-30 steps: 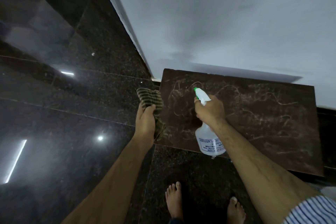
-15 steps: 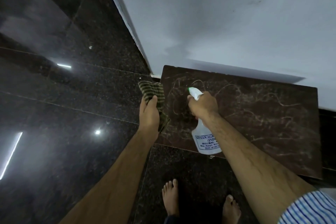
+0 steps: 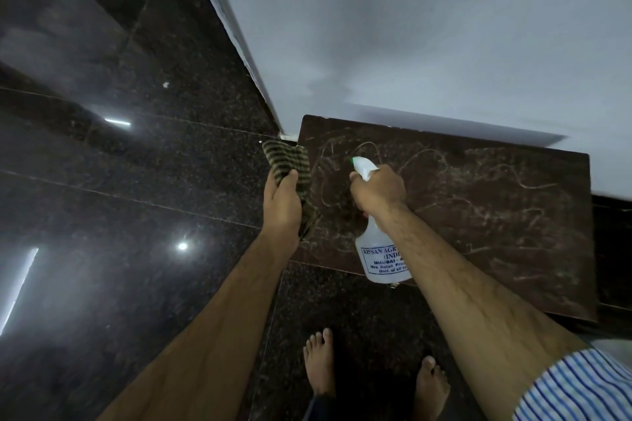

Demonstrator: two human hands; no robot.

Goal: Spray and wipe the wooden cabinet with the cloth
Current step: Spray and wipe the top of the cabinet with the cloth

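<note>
Nearest, two bare feet (image 3: 319,364) stand on the dark polished stone floor (image 3: 119,215); above them the right hand (image 3: 378,188) grips a translucent white plastic spray bottle (image 3: 379,256), green nozzle aimed at the dusty dark brown wooden cabinet top (image 3: 478,215) directly beyond it; the left hand (image 3: 282,205) clutches a green striped cloth (image 3: 290,164) at the cabinet's left edge; its long axis runs rightward along the white wall (image 3: 410,44), open room lying that way.

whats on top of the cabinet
Nothing stands on the cabinet top; pale streaky marks cover it. The right hand holds the spray bottle over it, hiding the patch beneath.
</note>
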